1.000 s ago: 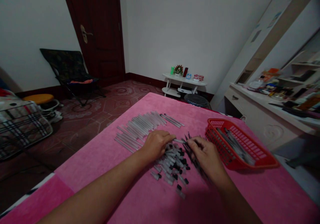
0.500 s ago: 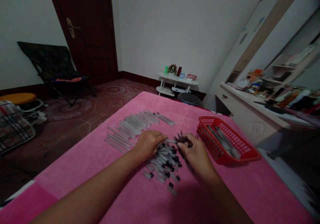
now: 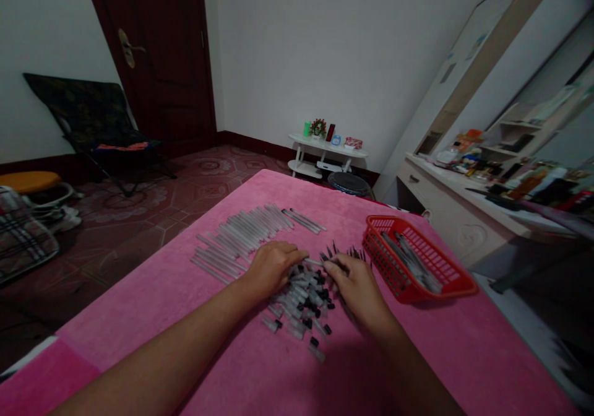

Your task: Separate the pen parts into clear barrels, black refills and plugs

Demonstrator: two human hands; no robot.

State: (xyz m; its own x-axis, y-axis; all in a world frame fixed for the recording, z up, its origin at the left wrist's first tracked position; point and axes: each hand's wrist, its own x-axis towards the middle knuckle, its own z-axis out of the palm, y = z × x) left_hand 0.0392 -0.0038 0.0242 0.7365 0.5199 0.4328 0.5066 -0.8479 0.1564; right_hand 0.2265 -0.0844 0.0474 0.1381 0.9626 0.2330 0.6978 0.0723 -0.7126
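The slim pale tube (image 3: 314,262) runs left to right at the far edge of the cap pile (image 3: 301,299), bridging two grips: the left hand (image 3: 273,268) pinches its left end, the right hand (image 3: 356,285) its right, both equally near.

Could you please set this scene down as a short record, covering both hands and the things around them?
Left hand: pinching one end of a thin tube
Right hand: at the tube's other end, over dark-tipped sticks
Between forearms: heap of small clear pieces, some with black ends
Beyond left hand: row of clear tubes
Right side: red basket holding slim sticks
Surface: pink cloth
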